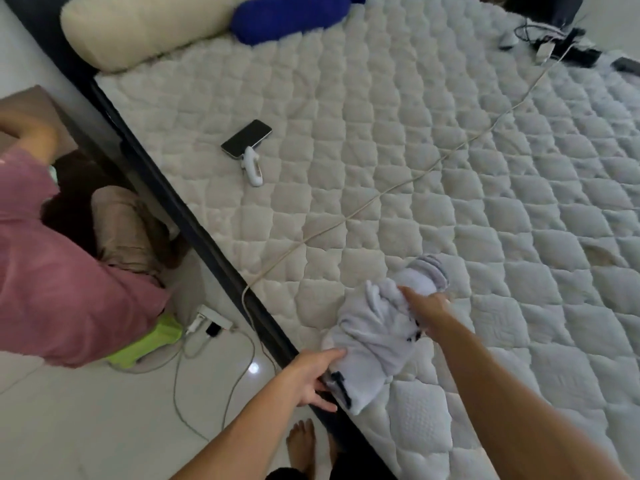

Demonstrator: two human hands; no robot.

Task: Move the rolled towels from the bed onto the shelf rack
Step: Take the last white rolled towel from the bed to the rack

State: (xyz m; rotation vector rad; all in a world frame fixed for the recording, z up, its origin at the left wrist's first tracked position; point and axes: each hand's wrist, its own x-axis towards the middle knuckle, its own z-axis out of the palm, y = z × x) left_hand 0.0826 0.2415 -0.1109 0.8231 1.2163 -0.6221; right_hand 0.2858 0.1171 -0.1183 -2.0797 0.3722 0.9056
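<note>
Towels (374,337) at near bed (450,202) edge: soft, light, loosely rolled. Left hand (317,377) grip pinching near end; right hand (427,308) grip closed on middle. Best supported underneath. Beyond: phone (246,138), pillows (138,26).

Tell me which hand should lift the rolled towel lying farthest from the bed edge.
Right. The right hand already touches the far rolled towel, while the left hand grips the near towel at the mattress edge and would probably have to reach across.
</note>
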